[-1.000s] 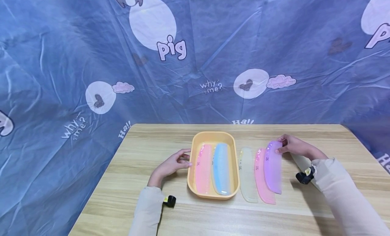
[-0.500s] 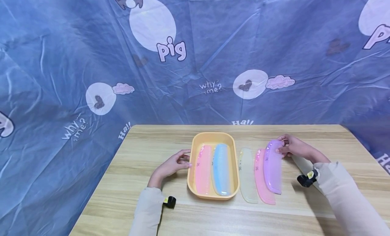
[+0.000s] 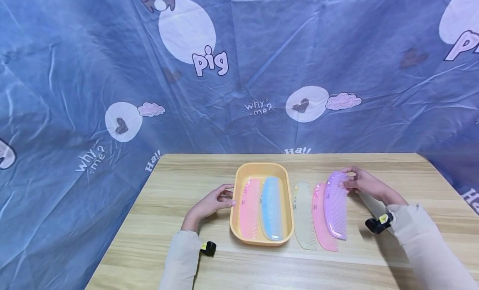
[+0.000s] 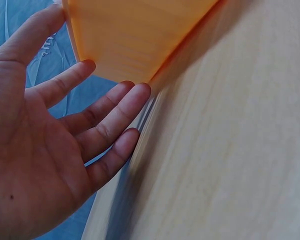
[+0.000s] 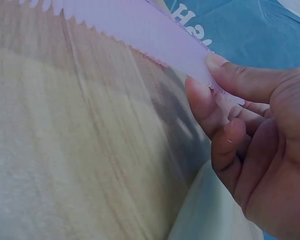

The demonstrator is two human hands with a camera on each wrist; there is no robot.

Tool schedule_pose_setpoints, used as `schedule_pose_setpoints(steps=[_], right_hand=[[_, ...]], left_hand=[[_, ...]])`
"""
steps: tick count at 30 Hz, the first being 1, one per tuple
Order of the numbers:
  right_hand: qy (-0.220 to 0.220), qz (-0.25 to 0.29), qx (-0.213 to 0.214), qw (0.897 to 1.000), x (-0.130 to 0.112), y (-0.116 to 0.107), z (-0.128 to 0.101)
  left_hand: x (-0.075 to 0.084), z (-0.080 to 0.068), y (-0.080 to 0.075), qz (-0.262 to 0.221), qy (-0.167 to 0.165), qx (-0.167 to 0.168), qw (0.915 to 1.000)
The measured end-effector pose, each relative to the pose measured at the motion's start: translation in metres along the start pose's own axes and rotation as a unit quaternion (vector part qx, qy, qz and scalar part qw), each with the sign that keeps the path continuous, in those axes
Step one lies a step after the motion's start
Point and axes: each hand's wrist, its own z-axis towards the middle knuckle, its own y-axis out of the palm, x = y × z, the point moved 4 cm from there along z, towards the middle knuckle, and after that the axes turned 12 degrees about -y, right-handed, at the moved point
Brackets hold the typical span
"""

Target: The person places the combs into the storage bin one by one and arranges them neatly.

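Head view, R hand: we see the right hand [image 3: 362, 184] pinching the far end of the purple comb [image 3: 335, 205], thumb + fingers curled on it; rest of comb runs back toward the body, its near end over the pink comb [image 3: 320, 223] just left of it.
Head view, combs on table: whitish comb [image 3: 304, 217] lies left of that pink one, both flat on the wooden table [image 3: 168, 207], between our two hands.
Head view, L hand: the left hand [image 3: 213, 202] rests on the table w/ fingers loosely spread, tips at the left wall of the orange tray [image 3: 235, 207]; holds nothing.
Head view, tray: sits just right of L hand; inside lie a pink comb in the tray [image 3: 249, 207] and a blue comb [image 3: 271, 207], side by side.
L wrist view: palm open, fingers [image 4: 110, 112] straight-ish, tips touching or nearly touching the tray's orange wall [image 4: 135, 35]; we can't tell if there's contact.
R wrist view: thumb on top, fingertips [image 5: 202, 102] under the purple comb's toothed edge [image 5: 140, 30]; grip is a light pinch, comb lifted off the tabletop at this end.
Backdrop: blue cartoon cloth [image 3: 112, 74] beyond both hands.
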Motion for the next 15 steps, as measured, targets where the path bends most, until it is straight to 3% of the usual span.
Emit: schedule_pose_setpoints(steps=[15], right_hand=[[-0.027,0.027,0.061,0.997,0.002,0.001,-0.012]], left_hand=[[0.000,0.001,-0.001,0.002,-0.006,0.003,1.0000]])
